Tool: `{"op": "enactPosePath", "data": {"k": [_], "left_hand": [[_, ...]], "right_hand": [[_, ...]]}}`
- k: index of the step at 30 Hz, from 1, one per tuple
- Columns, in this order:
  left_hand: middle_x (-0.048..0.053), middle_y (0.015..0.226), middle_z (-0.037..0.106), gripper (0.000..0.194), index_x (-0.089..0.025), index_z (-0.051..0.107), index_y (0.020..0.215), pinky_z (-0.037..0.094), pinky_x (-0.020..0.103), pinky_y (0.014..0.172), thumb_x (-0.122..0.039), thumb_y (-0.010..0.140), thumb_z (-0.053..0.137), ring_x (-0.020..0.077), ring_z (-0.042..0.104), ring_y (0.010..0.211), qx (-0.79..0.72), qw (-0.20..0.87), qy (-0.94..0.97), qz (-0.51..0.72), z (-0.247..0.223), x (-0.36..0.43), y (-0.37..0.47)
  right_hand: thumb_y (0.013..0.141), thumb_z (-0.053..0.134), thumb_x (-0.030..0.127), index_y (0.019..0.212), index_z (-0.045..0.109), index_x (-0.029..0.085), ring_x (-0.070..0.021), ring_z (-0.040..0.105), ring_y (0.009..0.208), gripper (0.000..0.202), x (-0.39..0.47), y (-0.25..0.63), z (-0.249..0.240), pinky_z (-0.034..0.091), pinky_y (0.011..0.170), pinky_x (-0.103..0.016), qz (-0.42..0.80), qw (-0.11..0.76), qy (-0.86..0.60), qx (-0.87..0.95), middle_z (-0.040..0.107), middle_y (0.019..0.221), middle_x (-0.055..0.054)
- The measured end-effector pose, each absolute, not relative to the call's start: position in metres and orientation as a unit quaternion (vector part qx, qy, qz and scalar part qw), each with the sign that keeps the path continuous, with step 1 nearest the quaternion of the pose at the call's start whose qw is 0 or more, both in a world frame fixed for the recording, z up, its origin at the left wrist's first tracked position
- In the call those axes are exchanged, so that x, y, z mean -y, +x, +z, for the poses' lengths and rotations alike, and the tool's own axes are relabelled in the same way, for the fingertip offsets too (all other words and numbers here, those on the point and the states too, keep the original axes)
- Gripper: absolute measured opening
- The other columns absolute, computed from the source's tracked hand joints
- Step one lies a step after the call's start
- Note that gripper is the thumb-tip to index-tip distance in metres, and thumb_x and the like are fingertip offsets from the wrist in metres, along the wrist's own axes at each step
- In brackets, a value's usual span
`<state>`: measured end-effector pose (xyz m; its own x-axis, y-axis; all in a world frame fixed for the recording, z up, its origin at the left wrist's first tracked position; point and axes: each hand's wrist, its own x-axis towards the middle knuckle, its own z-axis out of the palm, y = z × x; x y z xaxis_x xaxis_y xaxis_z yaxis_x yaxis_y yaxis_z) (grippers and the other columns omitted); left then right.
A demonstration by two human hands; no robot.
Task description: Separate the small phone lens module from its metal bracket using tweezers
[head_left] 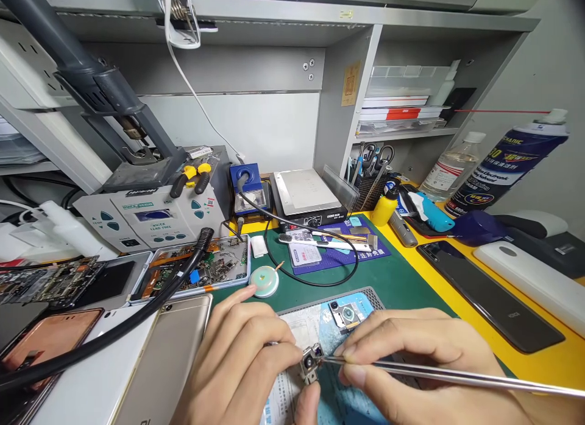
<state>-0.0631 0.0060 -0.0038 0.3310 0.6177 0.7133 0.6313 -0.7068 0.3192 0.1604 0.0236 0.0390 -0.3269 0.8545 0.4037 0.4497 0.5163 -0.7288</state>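
My left hand pinches a small phone camera module with a dark round lens, between thumb and fingertips. In my right hand I grip metal tweezers between thumb and fingers. Their tips point left and meet the module's right side; whether they touch or grasp a part there I cannot tell. Beneath both hands lies a blue and white work pad. Just behind the module, a second camera part with a pale round ring rests on the pad. My left index finger stretches close to a round mint-green disc.
A black hose and several phones, one with a gold back, lie on the left. Behind stand a rework station and a heating plate. On the right are a dark phone and a spray can.
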Motion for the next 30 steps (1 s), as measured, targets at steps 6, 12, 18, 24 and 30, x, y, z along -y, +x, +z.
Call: {"op": "enactPosePath", "data": {"k": [6, 12, 18, 24, 30], "left_hand": [[0.001, 0.085, 0.065, 0.022, -0.019, 0.066, 0.09, 0.043, 0.049, 0.107, -0.004, 0.074, 0.072, 0.0187, 0.057, 0.09, 0.376, 0.007, -0.822, -0.428, -0.0022, -0.0078, -0.0626], [0.001, 0.084, 0.064, 0.021, -0.018, 0.065, 0.089, 0.044, 0.048, 0.105, -0.004, 0.075, 0.072, 0.0185, 0.056, 0.09, 0.376, 0.005, -0.822, -0.427, -0.0018, -0.0058, -0.0624], [0.002, 0.086, 0.065, 0.02, -0.018, 0.066, 0.09, 0.043, 0.049, 0.106, -0.006, 0.076, 0.071, 0.019, 0.056, 0.09, 0.373, 0.001, -0.823, -0.428, -0.0032, -0.0058, -0.0613], [0.002, 0.086, 0.064, 0.021, -0.018, 0.066, 0.09, 0.043, 0.05, 0.107, -0.006, 0.074, 0.072, 0.0195, 0.057, 0.09, 0.369, 0.002, -0.826, -0.426, -0.0023, -0.0075, -0.06], [0.002, 0.086, 0.065, 0.021, -0.019, 0.066, 0.091, 0.045, 0.05, 0.107, -0.007, 0.075, 0.071, 0.0197, 0.059, 0.089, 0.372, 0.011, -0.829, -0.417, -0.0019, -0.006, -0.0609]], "right_hand": [[0.058, 0.08, -0.002, 0.063, 0.082, 0.024, -0.0135, 0.08, 0.056, 0.026, -0.0261, 0.1565, 0.0455, 0.062, 0.059, -0.007, 0.251, 0.427, -0.435, 0.752, 0.083, 0.062, 0.004], [0.059, 0.081, -0.001, 0.064, 0.082, 0.025, -0.0139, 0.08, 0.057, 0.026, -0.026, 0.1557, 0.0432, 0.063, 0.061, -0.009, 0.25, 0.423, -0.434, 0.755, 0.084, 0.063, 0.005], [0.064, 0.084, 0.0, 0.073, 0.082, 0.025, -0.013, 0.081, 0.066, 0.026, -0.0233, 0.1597, 0.0391, 0.063, 0.066, -0.007, 0.272, 0.418, -0.409, 0.764, 0.085, 0.072, 0.004], [0.058, 0.086, -0.002, 0.071, 0.083, 0.026, -0.01, 0.081, 0.065, 0.03, -0.0219, 0.1588, 0.0404, 0.059, 0.074, -0.004, 0.254, 0.422, -0.418, 0.763, 0.085, 0.07, 0.007], [0.058, 0.085, 0.0, 0.069, 0.083, 0.025, -0.0128, 0.082, 0.063, 0.028, -0.0234, 0.1575, 0.0412, 0.063, 0.072, -0.008, 0.248, 0.427, -0.41, 0.767, 0.085, 0.069, 0.007]]}}
